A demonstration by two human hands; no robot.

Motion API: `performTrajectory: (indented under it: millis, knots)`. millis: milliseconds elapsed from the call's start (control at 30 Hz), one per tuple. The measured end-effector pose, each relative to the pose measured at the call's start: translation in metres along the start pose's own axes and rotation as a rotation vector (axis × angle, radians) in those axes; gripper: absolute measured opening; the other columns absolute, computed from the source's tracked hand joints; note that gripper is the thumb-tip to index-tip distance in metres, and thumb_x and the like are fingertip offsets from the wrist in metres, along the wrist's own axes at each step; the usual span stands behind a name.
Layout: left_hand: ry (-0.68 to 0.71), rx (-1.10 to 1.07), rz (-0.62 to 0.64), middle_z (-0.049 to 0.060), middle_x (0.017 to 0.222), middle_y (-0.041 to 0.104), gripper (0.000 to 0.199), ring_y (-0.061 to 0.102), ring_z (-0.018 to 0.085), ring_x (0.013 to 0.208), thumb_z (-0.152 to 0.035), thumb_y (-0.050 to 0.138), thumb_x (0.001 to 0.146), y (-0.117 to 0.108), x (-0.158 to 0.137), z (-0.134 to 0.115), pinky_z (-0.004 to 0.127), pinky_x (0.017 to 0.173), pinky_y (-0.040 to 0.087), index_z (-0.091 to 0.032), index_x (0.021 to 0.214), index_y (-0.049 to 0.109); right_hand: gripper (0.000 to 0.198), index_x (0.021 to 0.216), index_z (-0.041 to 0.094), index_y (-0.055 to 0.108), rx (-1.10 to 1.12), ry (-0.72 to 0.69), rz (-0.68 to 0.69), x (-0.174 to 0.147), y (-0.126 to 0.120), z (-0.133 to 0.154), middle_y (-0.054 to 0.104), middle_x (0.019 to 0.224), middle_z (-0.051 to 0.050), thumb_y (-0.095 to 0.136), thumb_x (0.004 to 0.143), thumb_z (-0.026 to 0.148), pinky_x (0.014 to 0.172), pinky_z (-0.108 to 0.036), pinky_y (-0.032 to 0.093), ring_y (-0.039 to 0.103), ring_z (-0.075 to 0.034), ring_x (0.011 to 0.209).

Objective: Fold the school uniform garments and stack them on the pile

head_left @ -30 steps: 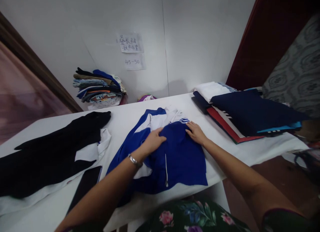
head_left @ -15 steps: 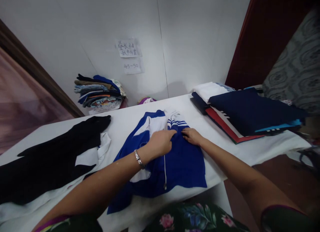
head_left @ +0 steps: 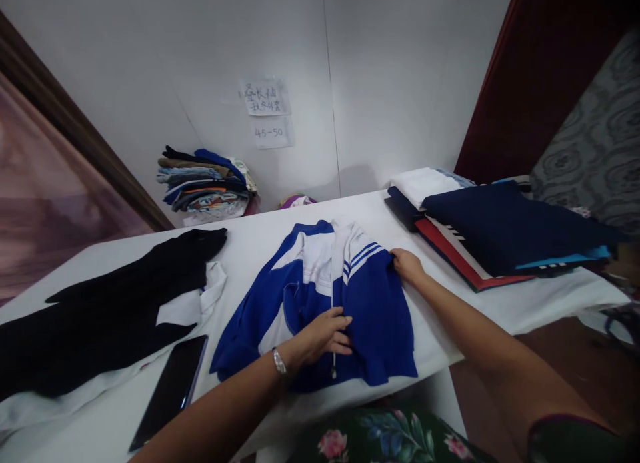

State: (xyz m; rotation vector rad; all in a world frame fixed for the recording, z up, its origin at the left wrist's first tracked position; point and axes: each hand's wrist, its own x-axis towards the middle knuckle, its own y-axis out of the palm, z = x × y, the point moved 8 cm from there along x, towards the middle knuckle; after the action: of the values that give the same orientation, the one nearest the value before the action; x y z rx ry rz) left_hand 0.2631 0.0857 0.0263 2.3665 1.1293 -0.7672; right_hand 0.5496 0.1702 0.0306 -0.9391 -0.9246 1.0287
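A blue and white zip jacket (head_left: 377, 316) lies front up on the white table, its collar toward the wall. Three blue stripes cross its white right part, and a white zipper edge runs down the middle. My left hand (head_left: 323, 335), with a silver bracelet at the wrist, rests on the lower front beside the zipper, fingers apart. At the jacket's right edge, just below the stripes, my right hand (head_left: 407, 264) pinches the blue fabric between thumb and fingers. The sleeve on the right is mostly hidden.
Black clothing (head_left: 125, 296) with white cloth under it lies on the left. A dark phone-like slab (head_left: 173, 386) is near my left forearm. Folded clothes stand in a stack (head_left: 207, 183) by the wall. Large folded garments (head_left: 505, 226) lie at the right. Paper signs (head_left: 267, 113) hang on the wall.
My left hand has moved down the jacket front and its fingers have spread. My right hand has moved outward to the right edge, and the striped part now lies flatter and wider.
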Motion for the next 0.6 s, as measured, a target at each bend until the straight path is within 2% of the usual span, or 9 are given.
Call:
performTrajectory:
  millis: [67, 133, 200, 267, 367, 500, 600]
  knots:
    - [0.127, 0.336, -0.058, 0.007, 0.088, 0.069, 0.043, 0.066, 0.018, 0.067, -0.038, 0.061, 0.079, -0.015, 0.009, -0.021, 0.028, 0.059, 0.052, -0.015, 0.115, 0.059, 0.045, 0.118, 0.021, 0.065, 0.023, -0.009, -0.005, 0.000, 0.002, -0.001, 0.066, 0.122, -0.006, 0.041, 0.081, 0.010, 0.095, -0.030, 0.044, 0.059, -0.022, 0.113]
    - [0.315, 0.659, -0.168, 0.005, 0.078, 0.069, 0.030, 0.064, 0.016, 0.062, -0.041, 0.058, 0.081, -0.031, 0.021, -0.061, 0.024, 0.053, 0.048, -0.016, 0.094, 0.068, 0.048, 0.123, 0.021, 0.062, 0.051, -0.032, -0.014, -0.001, 0.004, 0.002, 0.063, 0.128, -0.005, 0.043, 0.081, 0.012, 0.100, -0.032, 0.041, 0.056, -0.022, 0.118]
    - [0.419, 0.832, -0.295, 0.003, 0.067, 0.068, 0.027, 0.062, 0.014, 0.057, -0.039, 0.053, 0.084, -0.046, 0.039, -0.099, 0.022, 0.051, 0.045, -0.016, 0.081, 0.069, 0.050, 0.126, 0.021, 0.060, 0.081, -0.056, -0.023, -0.002, 0.007, 0.005, 0.061, 0.131, -0.004, 0.046, 0.079, 0.012, 0.102, -0.033, 0.041, 0.054, -0.022, 0.121]
    - [0.442, 0.876, -0.390, 0.003, 0.065, 0.068, 0.027, 0.061, 0.013, 0.056, -0.034, 0.051, 0.085, -0.056, 0.062, -0.130, 0.022, 0.052, 0.043, -0.016, 0.078, 0.069, 0.053, 0.126, 0.022, 0.061, 0.113, -0.073, -0.038, -0.002, 0.010, 0.007, 0.061, 0.130, -0.004, 0.047, 0.076, 0.011, 0.102, -0.033, 0.041, 0.054, -0.021, 0.120]
    - [0.465, 0.902, -0.496, 0.005, 0.075, 0.071, 0.026, 0.065, 0.015, 0.067, -0.032, 0.051, 0.086, -0.058, 0.099, -0.162, 0.024, 0.060, 0.045, -0.016, 0.082, 0.071, 0.055, 0.121, 0.024, 0.065, 0.159, -0.076, -0.071, -0.001, 0.013, 0.004, 0.063, 0.127, -0.002, 0.044, 0.073, 0.007, 0.103, -0.034, 0.042, 0.056, -0.021, 0.118]
    - [0.472, 0.948, -0.596, 0.009, 0.102, 0.072, 0.027, 0.064, 0.021, 0.097, -0.037, 0.053, 0.086, -0.048, 0.140, -0.184, 0.027, 0.076, 0.045, -0.018, 0.090, 0.072, 0.057, 0.117, 0.023, 0.067, 0.221, -0.067, -0.119, 0.002, 0.019, -0.006, 0.065, 0.123, -0.002, 0.041, 0.070, 0.003, 0.104, -0.035, 0.042, 0.057, -0.019, 0.116]
    - [0.433, 0.971, -0.626, 0.011, 0.111, 0.070, 0.032, 0.062, 0.023, 0.105, -0.042, 0.052, 0.088, -0.043, 0.167, -0.189, 0.029, 0.081, 0.044, -0.018, 0.097, 0.071, 0.056, 0.115, 0.022, 0.068, 0.262, -0.066, -0.143, 0.003, 0.023, -0.012, 0.066, 0.121, -0.003, 0.040, 0.070, 0.003, 0.104, -0.034, 0.042, 0.058, -0.018, 0.114]
